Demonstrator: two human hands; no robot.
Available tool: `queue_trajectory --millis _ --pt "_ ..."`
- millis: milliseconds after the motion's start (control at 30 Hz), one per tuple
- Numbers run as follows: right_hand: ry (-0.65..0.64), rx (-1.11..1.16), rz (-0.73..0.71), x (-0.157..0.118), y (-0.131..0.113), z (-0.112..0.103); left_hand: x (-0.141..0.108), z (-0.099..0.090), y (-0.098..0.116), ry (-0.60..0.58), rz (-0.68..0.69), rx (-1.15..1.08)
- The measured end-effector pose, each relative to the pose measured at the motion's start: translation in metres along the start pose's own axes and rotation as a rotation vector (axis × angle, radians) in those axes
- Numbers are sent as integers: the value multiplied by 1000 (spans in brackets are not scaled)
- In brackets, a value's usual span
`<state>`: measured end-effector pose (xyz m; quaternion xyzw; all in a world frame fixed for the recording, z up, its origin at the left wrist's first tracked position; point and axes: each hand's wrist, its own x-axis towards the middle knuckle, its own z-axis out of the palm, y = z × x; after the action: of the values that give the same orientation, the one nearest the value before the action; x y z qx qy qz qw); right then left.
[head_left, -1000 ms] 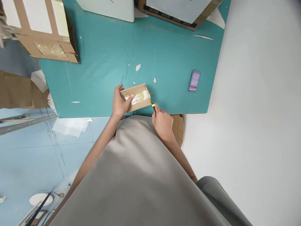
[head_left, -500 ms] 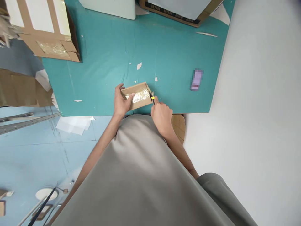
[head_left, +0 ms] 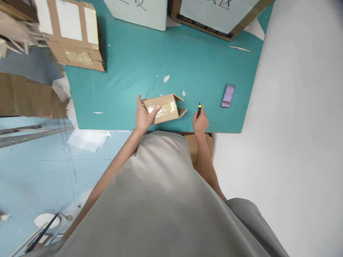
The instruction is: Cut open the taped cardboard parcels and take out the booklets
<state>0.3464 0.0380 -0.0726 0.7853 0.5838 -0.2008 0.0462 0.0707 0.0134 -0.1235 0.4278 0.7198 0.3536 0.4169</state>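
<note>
A small cardboard box [head_left: 171, 116] lies near the front edge of the green table, with shiny tape along its upper face. My left hand [head_left: 144, 116] grips its left end, thumb on top over the tape. The box's right end has its flaps [head_left: 182, 113] spread apart. To the right, clear of the box, my right hand [head_left: 200, 123] is closed round a black and yellow utility knife [head_left: 199, 111], which points away from me.
On the green table [head_left: 128, 57] stand a taped carton [head_left: 77, 53] at the back left, a white box [head_left: 139, 14] and another carton [head_left: 209, 16] at the back. A blurred purple item [head_left: 228, 95] lies at the right. Paper scraps [head_left: 166, 78] are scattered about.
My right hand has drawn the utility knife away from the box to the right. The flaps at the box's right end now stand open. The view has shifted slightly.
</note>
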Motion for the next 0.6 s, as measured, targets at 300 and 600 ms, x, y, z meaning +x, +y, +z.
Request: queue_trajectory --millis 300,600 --pt "-143 428 -115 31 1 22 -37 -48 -11 -328 -49 -106" --pt "-128 487 -363 17 -61 10 -32 -51 -13 -194 45 103"
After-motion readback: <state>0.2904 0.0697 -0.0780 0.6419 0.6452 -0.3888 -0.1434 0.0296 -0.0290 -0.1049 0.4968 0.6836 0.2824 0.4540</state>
